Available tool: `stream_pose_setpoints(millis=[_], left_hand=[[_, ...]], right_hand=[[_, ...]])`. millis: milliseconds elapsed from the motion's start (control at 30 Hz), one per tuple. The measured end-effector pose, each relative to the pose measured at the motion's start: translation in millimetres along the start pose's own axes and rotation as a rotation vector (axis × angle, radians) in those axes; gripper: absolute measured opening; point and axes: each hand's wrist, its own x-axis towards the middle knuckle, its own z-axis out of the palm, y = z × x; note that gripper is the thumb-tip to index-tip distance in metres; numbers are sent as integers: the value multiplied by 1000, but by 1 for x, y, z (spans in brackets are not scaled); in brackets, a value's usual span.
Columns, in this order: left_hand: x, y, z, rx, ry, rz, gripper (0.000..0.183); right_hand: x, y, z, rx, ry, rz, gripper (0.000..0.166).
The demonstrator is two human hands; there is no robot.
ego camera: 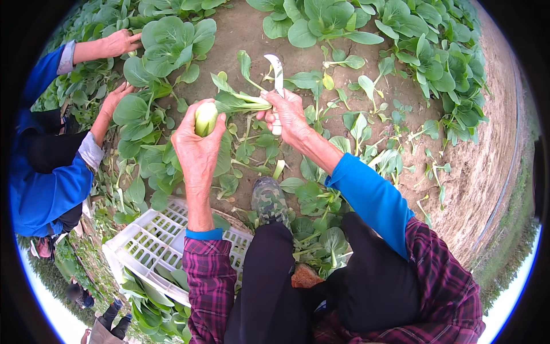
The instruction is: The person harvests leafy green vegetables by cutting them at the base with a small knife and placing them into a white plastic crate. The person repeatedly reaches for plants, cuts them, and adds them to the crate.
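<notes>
My left hand point(200, 139) is closed around a bok choy head point(206, 119), its pale, smooth base turned up toward me. In my right hand point(285, 112) is a small hooked harvesting knife point(277, 71), its curved blade pointing away from me. The same hand pinches the pale stalks of some loose bok choy leaves point(240, 101), which reach left toward the head. Below both hands, trimmed leaves point(258, 148) lie scattered on the soil, and a cut stalk point(279, 169) is near the toe of my camouflage shoe point(269, 200).
A white slatted plastic crate point(161, 241) stands at my left, with greens inside. Growing bok choy point(172, 47) fills the far left, more plants point(447, 64) the right. A co-worker in a blue sleeve point(56, 189) reaches into the left plants. Bare soil point(477, 180) borders the right.
</notes>
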Motion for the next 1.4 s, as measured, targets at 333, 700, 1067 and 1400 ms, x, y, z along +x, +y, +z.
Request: stream_pose_setpoints(millis=[333, 700, 1067, 1400], left_hand=[[-2, 6, 43, 509, -376, 507, 58], [-23, -16, 41, 295, -379, 68, 32], [-18, -51, -13, -704, -279, -499, 29], [-13, -60, -30, -748, -196, -535, 36]], right_hand=[[-37, -20, -3, -204, -10, -89, 18], [-36, -15, -5, -93, -16, 23, 18], [-9, -32, -17, -508, -9, -161, 32], [-18, -12, 6, -632, -139, -105, 38]])
